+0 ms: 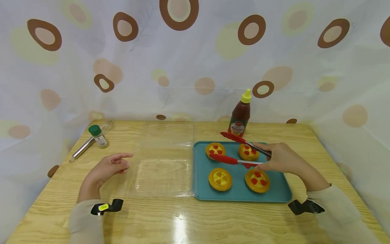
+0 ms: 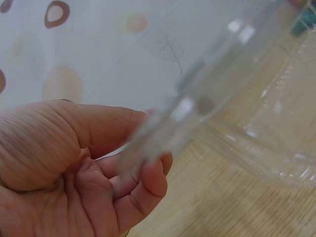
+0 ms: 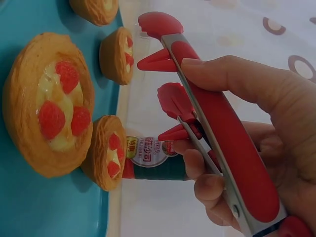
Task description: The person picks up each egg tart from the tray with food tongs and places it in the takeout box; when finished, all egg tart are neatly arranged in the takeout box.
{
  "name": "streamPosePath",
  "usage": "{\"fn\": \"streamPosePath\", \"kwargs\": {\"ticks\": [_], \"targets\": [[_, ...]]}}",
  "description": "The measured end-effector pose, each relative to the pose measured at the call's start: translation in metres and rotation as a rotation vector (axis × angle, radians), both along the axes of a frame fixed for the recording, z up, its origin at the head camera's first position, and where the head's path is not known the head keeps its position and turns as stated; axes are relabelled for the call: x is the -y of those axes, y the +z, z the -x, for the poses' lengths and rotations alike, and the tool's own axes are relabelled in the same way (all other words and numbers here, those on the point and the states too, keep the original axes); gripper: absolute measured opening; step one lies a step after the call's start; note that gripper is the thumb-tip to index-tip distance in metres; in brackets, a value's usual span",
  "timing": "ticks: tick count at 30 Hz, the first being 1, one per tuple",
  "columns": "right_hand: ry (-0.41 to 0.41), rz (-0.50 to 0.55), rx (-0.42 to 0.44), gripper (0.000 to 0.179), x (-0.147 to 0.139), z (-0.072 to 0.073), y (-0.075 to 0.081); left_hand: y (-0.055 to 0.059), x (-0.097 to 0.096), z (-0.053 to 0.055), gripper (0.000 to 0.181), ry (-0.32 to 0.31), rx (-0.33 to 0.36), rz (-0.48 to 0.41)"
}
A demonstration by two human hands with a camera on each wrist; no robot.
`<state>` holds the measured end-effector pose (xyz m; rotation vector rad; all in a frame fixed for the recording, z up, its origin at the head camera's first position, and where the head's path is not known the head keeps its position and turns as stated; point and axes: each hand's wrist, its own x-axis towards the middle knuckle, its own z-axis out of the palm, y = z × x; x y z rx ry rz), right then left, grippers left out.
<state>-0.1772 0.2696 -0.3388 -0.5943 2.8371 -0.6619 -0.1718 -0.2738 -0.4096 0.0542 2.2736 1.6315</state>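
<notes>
My right hand (image 1: 281,157) grips a pair of red-and-silver tongs (image 3: 227,143), thumb on one arm and fingers around the other. The tongs' red tips are spread apart, with nothing between them, above the blue tray (image 1: 243,197). On that tray sit several tarts: one with yellow wedges (image 1: 220,179), others topped with red berries, such as the front right tart (image 1: 257,181). At the left, my left hand (image 1: 106,167) pinches the edge of a clear plastic container (image 2: 247,133) between thumb and fingers. That container lies with its lid folded back, beside the tray.
A ketchup bottle (image 1: 239,117) with a yellow cap stands behind the tray. At the far left, a green-capped spice jar (image 1: 99,136) stands by a metal whisk (image 1: 83,148). Patterned curtain (image 1: 195,67) encloses the wooden table (image 1: 146,220) at the back and sides.
</notes>
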Motion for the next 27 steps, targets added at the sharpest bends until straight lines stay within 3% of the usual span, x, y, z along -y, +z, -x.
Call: {"fn": "streamPosePath", "kwargs": {"ticks": [10,27], "targets": [[0.049,-0.006,0.044,0.077,0.008,0.016,-0.01,0.002,-0.001,0.001,0.053,0.006,0.005,-0.028],[0.071,-0.006,0.08,0.07,0.011,0.019,-0.015,-0.001,0.0,0.0,0.051,0.003,-0.006,-0.031]]}}
